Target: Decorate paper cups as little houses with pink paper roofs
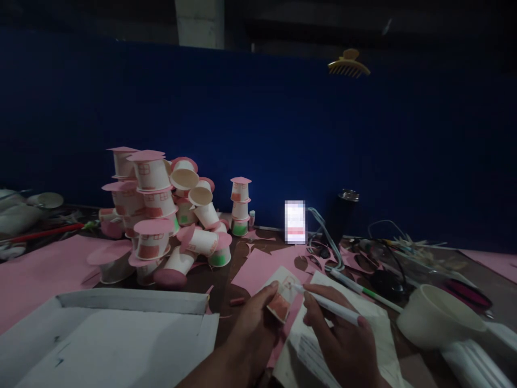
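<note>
My left hand point(252, 323) is closed around a small white paper cup point(281, 296) with red markings, tilted on its side above the table. My right hand point(343, 339) grips a white pen point(329, 305) whose tip touches the cup's side. Under my right hand lies a sheet of white paper point(375, 323) with printed lines. Pink paper point(262, 267) lies just beyond the cup.
A heap of several decorated cups with pink lids point(161, 215) stands at the left. An open white cardboard box point(109, 339) sits front left. A white bowl point(438, 320), another pen point(363, 288), cables, a dark flask point(343, 215) and a lit phone point(294, 222) lie to the right. A blue wall stands behind.
</note>
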### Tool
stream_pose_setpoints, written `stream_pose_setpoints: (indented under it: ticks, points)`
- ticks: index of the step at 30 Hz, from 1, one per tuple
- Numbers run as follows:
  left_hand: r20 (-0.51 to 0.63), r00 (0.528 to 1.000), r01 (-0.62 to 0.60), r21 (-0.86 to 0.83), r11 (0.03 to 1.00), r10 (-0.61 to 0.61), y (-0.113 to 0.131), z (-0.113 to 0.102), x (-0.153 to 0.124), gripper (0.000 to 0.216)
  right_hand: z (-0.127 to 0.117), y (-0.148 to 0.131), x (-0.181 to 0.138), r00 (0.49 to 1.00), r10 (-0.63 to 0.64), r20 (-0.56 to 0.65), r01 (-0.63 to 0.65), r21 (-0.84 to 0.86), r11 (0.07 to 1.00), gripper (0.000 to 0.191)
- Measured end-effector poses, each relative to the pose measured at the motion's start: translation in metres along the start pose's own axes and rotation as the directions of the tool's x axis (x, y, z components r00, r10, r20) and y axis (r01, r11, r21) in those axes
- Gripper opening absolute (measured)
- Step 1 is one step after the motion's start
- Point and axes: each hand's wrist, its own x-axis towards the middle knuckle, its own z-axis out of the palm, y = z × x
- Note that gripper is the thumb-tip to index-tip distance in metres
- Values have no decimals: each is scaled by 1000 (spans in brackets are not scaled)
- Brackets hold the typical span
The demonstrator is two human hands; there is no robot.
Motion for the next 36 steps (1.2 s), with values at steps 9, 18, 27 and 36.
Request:
stream_pose_setpoints:
  ticks: [9,18,27,36]
  points:
    - [108,994,-6,25,1000,3,2,-1,0,34,0,-1,1,999,20,-34,-20,-9,1000,12]
    - [17,1000,-27,60,998,26,2,0,1,33,0,1,1,1000,23,-13,-23,-21,1000,12]
    - [57,996,-75,46,996,72,1,0,-1,31,-3,-5,2,995,30,-100,-35,-40,999,16]
    - [58,998,-39,57,998,35,1,0,-1,38,-1,-3,1,995,54,-88,-56,-25,998,18]
